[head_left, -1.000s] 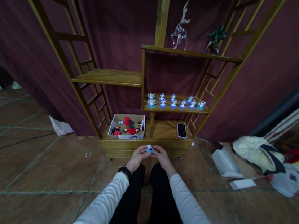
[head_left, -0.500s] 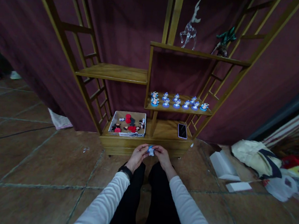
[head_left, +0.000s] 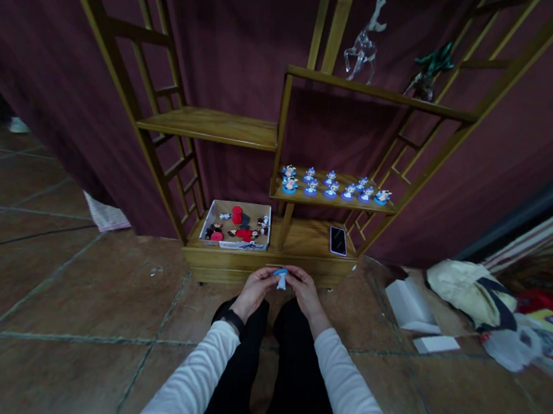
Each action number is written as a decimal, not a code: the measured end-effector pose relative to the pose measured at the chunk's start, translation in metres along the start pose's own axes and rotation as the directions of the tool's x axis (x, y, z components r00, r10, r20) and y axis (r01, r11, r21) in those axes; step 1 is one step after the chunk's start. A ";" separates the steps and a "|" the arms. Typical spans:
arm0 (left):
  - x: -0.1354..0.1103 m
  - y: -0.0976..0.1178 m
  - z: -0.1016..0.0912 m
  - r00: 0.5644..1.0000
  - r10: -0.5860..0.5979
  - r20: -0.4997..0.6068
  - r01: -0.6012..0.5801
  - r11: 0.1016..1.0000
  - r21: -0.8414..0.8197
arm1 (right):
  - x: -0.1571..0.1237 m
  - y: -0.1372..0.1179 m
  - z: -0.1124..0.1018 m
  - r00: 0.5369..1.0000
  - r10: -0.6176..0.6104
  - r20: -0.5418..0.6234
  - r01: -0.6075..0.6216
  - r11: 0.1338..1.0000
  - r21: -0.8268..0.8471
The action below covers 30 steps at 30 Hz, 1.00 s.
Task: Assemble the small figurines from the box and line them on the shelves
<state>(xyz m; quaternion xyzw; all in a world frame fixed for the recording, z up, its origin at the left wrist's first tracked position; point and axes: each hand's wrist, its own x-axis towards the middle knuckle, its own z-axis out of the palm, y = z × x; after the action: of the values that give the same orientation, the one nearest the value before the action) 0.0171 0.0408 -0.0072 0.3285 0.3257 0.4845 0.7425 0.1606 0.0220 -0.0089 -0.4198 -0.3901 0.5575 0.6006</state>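
Between my two hands, in front of the low cabinet, is a small white figurine with a blue base (head_left: 281, 278). My left hand (head_left: 255, 288) pinches it from the left, and my right hand (head_left: 304, 290) grips its other side. The blue part faces up and the white part hangs below. Beyond my hands, an open cardboard box (head_left: 212, 212) on the cabinet top holds red, black and white figurine pieces. Several small figurines on blue and purple bases (head_left: 331, 189) stand in two rows on the shelf above.
A phone (head_left: 337, 241) lies on the cabinet top (head_left: 302, 240). Higher up stand a clear deer ornament (head_left: 363, 50) and a dark green ornament (head_left: 429, 71). On the floor to the right are a white box (head_left: 410, 305), a cloth bag (head_left: 468, 291) and a plastic bag (head_left: 512, 343).
The figurine has been turned between my fingers, so its blue part is now on top and its white part points down. The camera view has shifted slightly.
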 end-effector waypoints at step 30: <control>0.015 -0.005 -0.009 0.985 -0.129 -0.117 0.123 0.991 -0.061 | 0.016 0.011 0.001 0.978 0.188 -0.093 -0.191 0.981 -0.028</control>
<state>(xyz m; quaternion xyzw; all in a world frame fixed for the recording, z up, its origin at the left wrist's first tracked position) 0.0173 0.0550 -0.0185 0.2573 0.3768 0.4641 0.7592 0.1571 0.0388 -0.0185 -0.4905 -0.3310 0.5857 0.5539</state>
